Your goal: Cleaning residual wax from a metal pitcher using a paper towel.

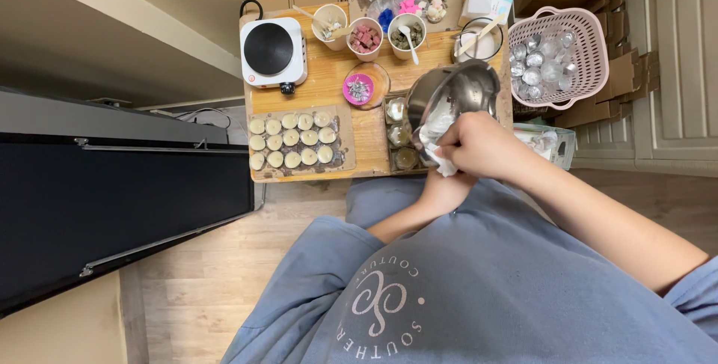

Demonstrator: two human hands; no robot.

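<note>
A steel pot (458,91) is tilted toward me over the small wooden table (329,80). My right hand (482,147) is shut on a crumpled white tissue (437,133) and presses it inside the pot's rim. Under the right hand, my left hand (443,190) holds the pot from below and is mostly hidden. Several small glass jars (399,136) stand in a row just left of the pot.
On the table: a white hot plate (271,51), a tray of several cream tealight candles (293,139), a pink dish (358,88), three cups of wax bits (365,36), a glass with a stick (479,41). A pink basket of metal cups (557,57) sits right. A black case (112,207) lies left.
</note>
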